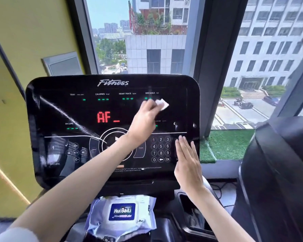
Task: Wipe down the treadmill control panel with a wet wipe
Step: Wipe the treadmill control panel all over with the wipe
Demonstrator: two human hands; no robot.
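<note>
At the centre of the frame, the black control panel (51, 110) shows red letters and green dashes. The left hand (143, 117) reaches across it toward the upper right of the display, its fingers curled round a small white wet wipe (162, 103) held against the glass just below the distance label. The right hand (187, 161) lies flat, fingers straight, on the panel's lower right edge, just beside the number keypad (161, 149). In the lower middle of the frame, a pack of wipes (122, 212) rests beneath the panel.
</note>
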